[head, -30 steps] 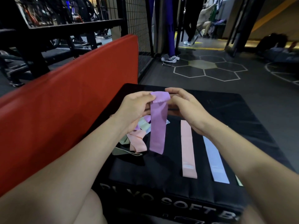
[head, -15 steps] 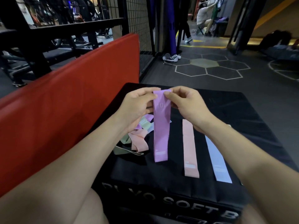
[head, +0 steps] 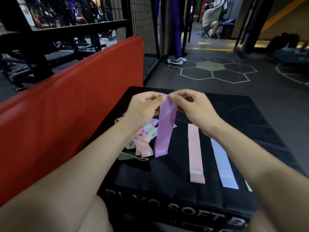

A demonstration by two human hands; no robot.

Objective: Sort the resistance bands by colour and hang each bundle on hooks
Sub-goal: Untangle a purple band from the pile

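Observation:
A purple resistance band (head: 164, 129) hangs flat from its top edge, which my left hand (head: 143, 109) and my right hand (head: 192, 108) both pinch. Its lower end reaches the black soft box (head: 234, 118). To its right a pink band (head: 195, 153) and a pale blue band (head: 223, 166) lie flat and parallel on the box. A sliver of a green band (head: 249, 186) shows past my right forearm. Under my left wrist lies a tangled pile of pink, green and purple bands (head: 142, 141).
A red padded mat (head: 66, 106) stands along the left side of the box. Behind it are black gym racks (head: 41, 39) and a wire mesh panel (head: 143, 19). Dark floor with hexagon markings (head: 215, 71) lies beyond. A person sits far back (head: 209, 17).
The purple band went from draped and folded over my fingers to hanging straight and flat. Both hands shifted to pinching its top edge, and its lower end came down to the box.

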